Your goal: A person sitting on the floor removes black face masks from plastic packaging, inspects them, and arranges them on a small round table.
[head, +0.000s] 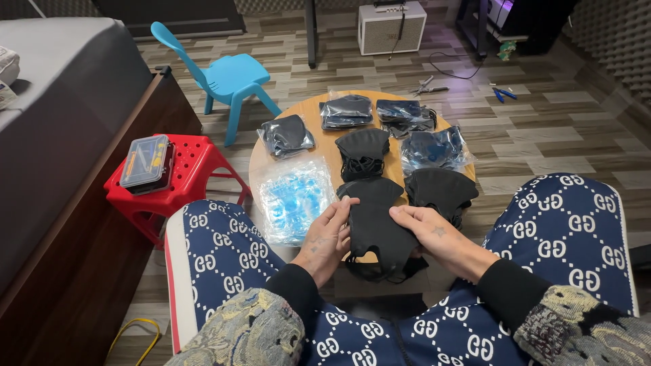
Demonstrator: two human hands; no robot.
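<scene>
While a black mask (377, 224) is pinched at its edges by the left hand (325, 238) and right hand (437, 238), a stack of masks (363, 152) is seen at twelve o'clock — on the round table (325, 146).

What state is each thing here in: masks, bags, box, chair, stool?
Black mask: unbagged, held by left hand and right hand.
Loose black masks: unbagged, piled on round table.
Bagged masks: inside clear bags.
Empty clear bags: stacked flat.
Plastic box: lid closed, on red stool.
Blue chair: upright.
</scene>
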